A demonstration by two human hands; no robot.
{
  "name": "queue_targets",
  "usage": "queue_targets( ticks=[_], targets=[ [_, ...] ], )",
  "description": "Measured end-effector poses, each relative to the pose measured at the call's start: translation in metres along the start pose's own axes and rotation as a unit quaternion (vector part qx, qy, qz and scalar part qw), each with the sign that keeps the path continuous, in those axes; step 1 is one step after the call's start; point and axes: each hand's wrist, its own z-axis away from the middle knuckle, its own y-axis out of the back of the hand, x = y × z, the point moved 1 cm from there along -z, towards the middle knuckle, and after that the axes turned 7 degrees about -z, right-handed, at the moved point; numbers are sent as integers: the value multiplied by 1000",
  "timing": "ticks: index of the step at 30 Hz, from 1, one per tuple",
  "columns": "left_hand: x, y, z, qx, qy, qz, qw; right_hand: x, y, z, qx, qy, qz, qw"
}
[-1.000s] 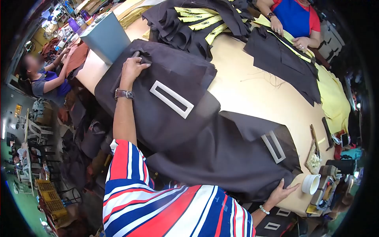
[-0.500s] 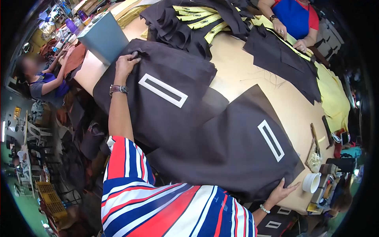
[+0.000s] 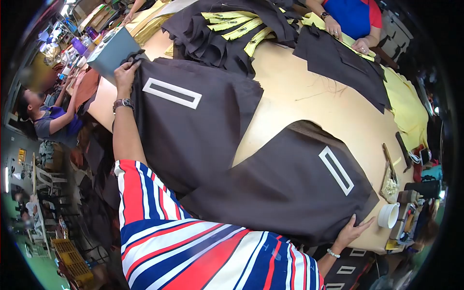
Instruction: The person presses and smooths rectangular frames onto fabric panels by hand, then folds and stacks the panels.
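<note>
A large dark brown cloth point(image 3: 270, 193) lies across the tabletop, bearing a white rectangular frame point(image 3: 172, 93) on its left part and another point(image 3: 337, 170) on its right part. Bunched fabric at the upper left corner is pinched in my left hand point(image 3: 126, 75). At the lower right edge my right hand point(image 3: 350, 233) rests against the cloth, fingers spread, near a white cup point(image 3: 388, 215).
A grey box point(image 3: 113, 50) stands beyond my left hand. Dark pieces with yellow zipper strips point(image 3: 237, 26) are piled at the back. A co-worker's hands point(image 3: 361, 45) touch cloth at the upper right. Another person point(image 3: 53, 113) is at the left. Scissors-like tools point(image 3: 388, 162) lie right.
My left hand has moved left with the cloth corner, pulling the left part and its white frame along. The cloth's right part is spread flatter. My right hand stays at the lower right edge.
</note>
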Motion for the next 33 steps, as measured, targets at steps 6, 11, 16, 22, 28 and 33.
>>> queue_targets(
  ticks=[6, 11, 16, 22, 28, 33],
  targets=[
    [0, -30, 0, 33, -59, -247, 967, -3, 0, 0, 4, 5, -8, 1000],
    [8, -54, 19, -63, -31, -313, 947, -4, 0, 1, 2, 1, -14, 1000],
    [-41, -63, -49, -149, 29, -262, 953, -3, -1, 1, 3, 11, -16, 1000],
    [-21, -55, -55, -228, 47, -324, 917, 0, -1, 0, 2, 9, -15, 1000],
    [12, -69, -29, -155, 95, -448, 876, -1, 0, 0, -1, 8, -4, 1000],
    [0, -75, -42, -93, 126, -414, 897, -2, -1, 1, -4, 3, -36, 999]
  ],
)
